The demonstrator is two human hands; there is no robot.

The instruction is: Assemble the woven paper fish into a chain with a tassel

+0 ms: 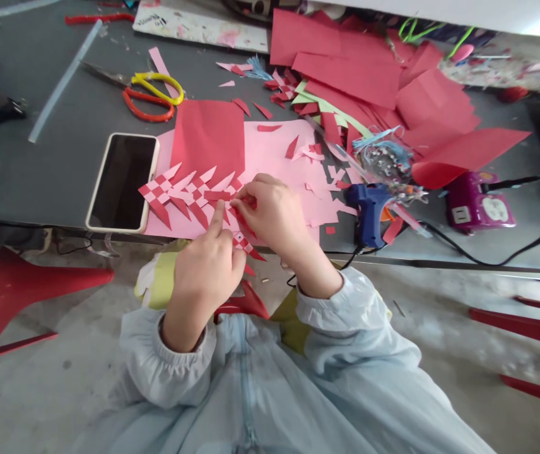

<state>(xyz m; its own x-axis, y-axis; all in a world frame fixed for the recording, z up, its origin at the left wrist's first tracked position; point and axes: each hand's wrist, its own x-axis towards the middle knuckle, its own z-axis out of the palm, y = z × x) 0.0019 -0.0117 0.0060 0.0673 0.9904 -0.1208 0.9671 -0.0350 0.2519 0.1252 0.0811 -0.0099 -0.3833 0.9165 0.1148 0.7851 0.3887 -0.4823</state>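
A woven red-and-pink paper piece (182, 192) with pointed strip ends lies on a pink sheet (274, 154) at the table's near edge. My left hand (206, 268) is curled, its index finger pressing down on the weave's right part. My right hand (274, 211) is closed in a pinch on a red strip of the same woven piece, right beside the left index finger. Both sleeves are pale blue.
A phone (122, 181) lies face up left of the weave. Scissors (149, 94) lie behind it. A blue glue gun (369, 211) stands to the right, a purple power strip (478, 205) beyond. Red paper sheets (374, 82) pile at the back. Red chairs (19, 290) stand below.
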